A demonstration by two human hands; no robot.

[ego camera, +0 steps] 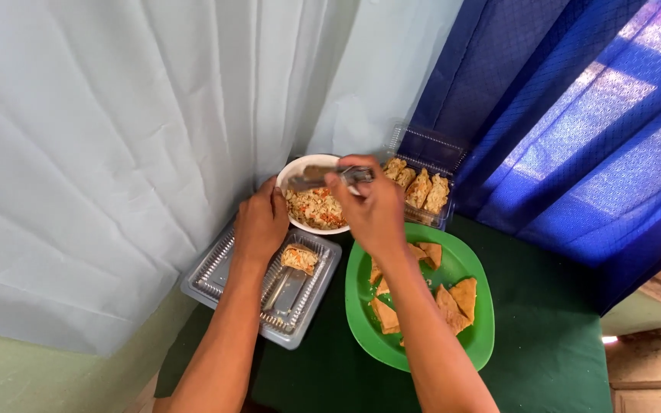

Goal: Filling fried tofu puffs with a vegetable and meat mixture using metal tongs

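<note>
My right hand [372, 208] is shut on a metal spoon [321, 177], held over a white bowl [304, 166] of shredded vegetable filling [315, 206]. My left hand [262, 224] rests on the bowl's left rim, over a clear plastic tray [216, 279]. One stuffed tofu piece [300, 258] lies in that tray. Under my right forearm sits a green plate [468, 336] with several fried tofu triangles [460, 297].
A clear hinged box [430, 149] with several stuffed tofu pieces [421, 189] stands behind the plate. Everything sits on a dark green tablecloth [545, 344] in a corner. White cloth [116, 153] hangs at left, a blue curtain [575, 122] at right.
</note>
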